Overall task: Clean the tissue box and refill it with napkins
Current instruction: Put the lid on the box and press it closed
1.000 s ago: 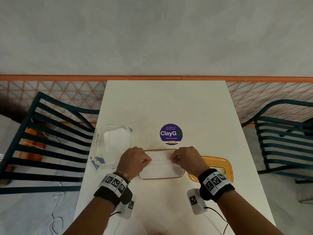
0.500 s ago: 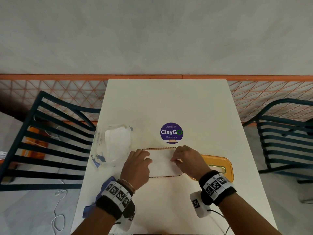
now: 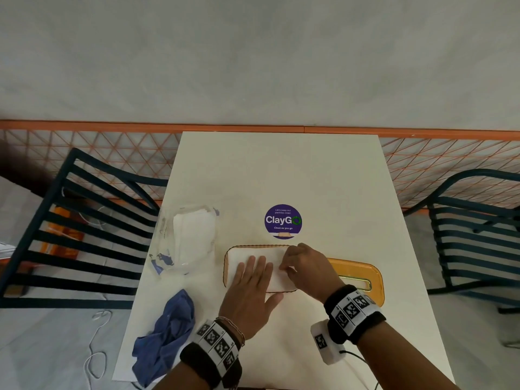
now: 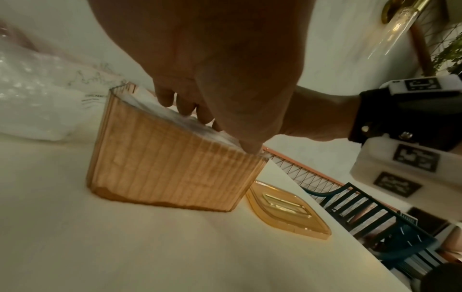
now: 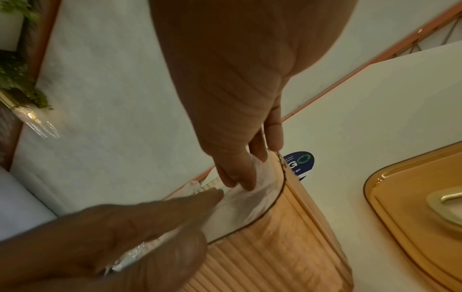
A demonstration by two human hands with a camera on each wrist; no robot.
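Observation:
The orange ribbed tissue box [image 3: 225,270] stands lidless at the table's middle, filled to the rim with white napkins [image 3: 239,257]. My left hand [image 3: 256,266] lies flat on the stack with straight fingers pressing down; its fingertips [image 4: 185,110] touch the napkins [image 4: 150,106] above the box wall [image 4: 170,168]. My right hand [image 3: 289,266] is at the box's right end. There its thumb and fingers [image 5: 252,168] pinch the napkins' edge [image 5: 240,209] just inside the rim [image 5: 282,187].
The orange lid [image 3: 363,274] with a slot lies flat right of the box. A clear plastic bag of napkins [image 3: 191,237] lies to the left, a crumpled blue cloth [image 3: 168,333] at the near left edge. A round purple sticker [image 3: 282,220] sits behind. Dark slatted chairs [image 3: 84,235] flank the table.
My left hand has let go of the napkins' left part and flattened onto the stack's middle. The right hand has stayed at the right end. The napkins sit lower in the box.

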